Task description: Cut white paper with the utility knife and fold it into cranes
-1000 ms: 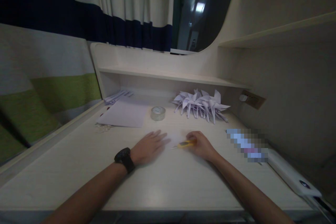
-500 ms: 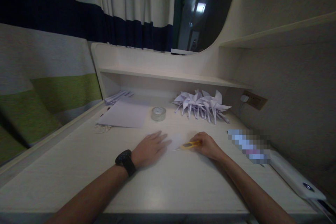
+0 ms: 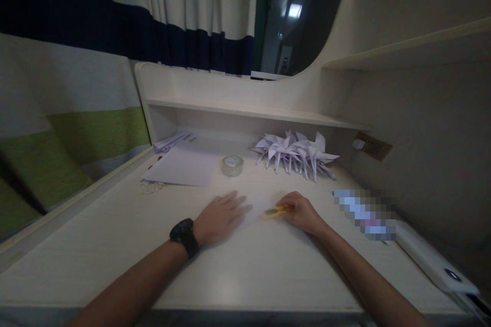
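My left hand [image 3: 222, 216] lies flat with its fingers apart, at the left side of a small piece of white paper [image 3: 256, 205] on the desk. A yellow utility knife [image 3: 273, 211] is gripped in my right hand [image 3: 299, 212], its tip pointing left at the paper. The blade is too faint to make out well against the pale surface. Behind my hands stands a roll of clear tape [image 3: 232, 166]. Beyond my right hand lies a bunch of white paper pinwheels [image 3: 293, 150].
White paper sheets [image 3: 184, 163] lie at the back left, with rolled or folded paper [image 3: 174, 140] behind them. A low shelf [image 3: 245, 112] spans the back of the desk. To the right are a blurred-out item [image 3: 364, 214], a long white device [image 3: 429, 258] and a wall socket [image 3: 374, 146].
My right hand and the utility knife have shifted very slightly left. My left hand stays flat in nearly the same place.
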### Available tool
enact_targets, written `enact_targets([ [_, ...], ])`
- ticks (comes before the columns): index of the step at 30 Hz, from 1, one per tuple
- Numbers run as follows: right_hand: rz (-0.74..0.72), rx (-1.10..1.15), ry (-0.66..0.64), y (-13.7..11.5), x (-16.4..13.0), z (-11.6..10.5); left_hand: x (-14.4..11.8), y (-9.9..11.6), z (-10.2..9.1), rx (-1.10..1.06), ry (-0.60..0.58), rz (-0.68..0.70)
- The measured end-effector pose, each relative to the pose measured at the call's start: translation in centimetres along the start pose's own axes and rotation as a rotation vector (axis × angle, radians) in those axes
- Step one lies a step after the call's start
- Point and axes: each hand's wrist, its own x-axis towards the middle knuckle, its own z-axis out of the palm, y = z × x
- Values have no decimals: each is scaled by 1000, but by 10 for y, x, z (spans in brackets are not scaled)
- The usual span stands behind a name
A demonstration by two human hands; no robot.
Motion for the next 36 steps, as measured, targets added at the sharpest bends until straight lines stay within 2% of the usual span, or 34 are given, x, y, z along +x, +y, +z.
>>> enact_targets([
  [15,0,24,-15,-10,2,1,-1,2,-5,32,3,19],
  [24,71,11,-38,-14,-2,-1,-1,0,0,-5,-18,0],
  [31,80,-8,-27,-14,-3,-7,0,3,-3,-79,-26,-9],
  [36,65,-8,-13,-18,-3,-3,1,5,-2,-92,-20,-6],
])
